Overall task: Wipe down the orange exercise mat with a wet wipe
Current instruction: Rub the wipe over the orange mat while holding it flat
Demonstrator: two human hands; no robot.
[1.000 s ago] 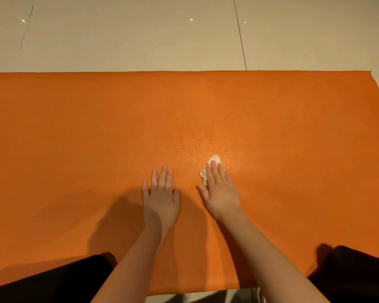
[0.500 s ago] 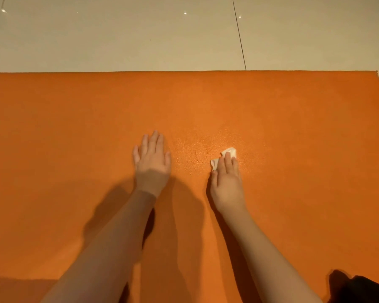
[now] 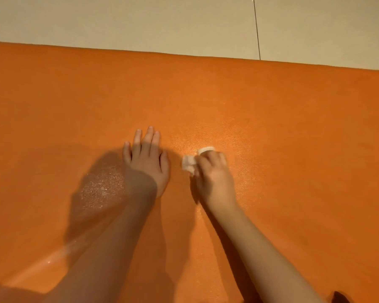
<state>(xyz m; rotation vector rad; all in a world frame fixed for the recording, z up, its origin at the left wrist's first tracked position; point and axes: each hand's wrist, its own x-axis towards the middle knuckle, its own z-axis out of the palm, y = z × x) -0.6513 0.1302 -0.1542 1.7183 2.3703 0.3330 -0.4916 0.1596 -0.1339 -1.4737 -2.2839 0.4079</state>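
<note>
Pale tiled floor (image 3: 140, 22) runs along the top of the view, and below it the orange exercise mat (image 3: 293, 119) fills nearly everything else, lying flat with its far edge against the tiles. Toward the left, inside the shadow of the forearm, a speckled glint (image 3: 99, 189) on the mat reads as moisture, so that stretch has probably been wiped. Just right of it the left hand (image 3: 147, 165) lies palm down on the mat, fingers straight and close together, holding nothing; it looks like a brace for the body and a way to pin the mat. Near it, but not touching, the wet wipe (image 3: 188, 164) sits bunched on the mat, white folds showing at the thumb side and past the knuckles. The right hand (image 3: 214, 178) grasps it with bent fingers and presses it down. The step in hand is the scrubbing stroke itself, mid-mat. Further right the surface shows only a faint sheen and seems largely untreated, as does the far strip below the grout line (image 3: 256, 29). The next move likely calls for sweeping the wipe rightward with steady pressure.
</note>
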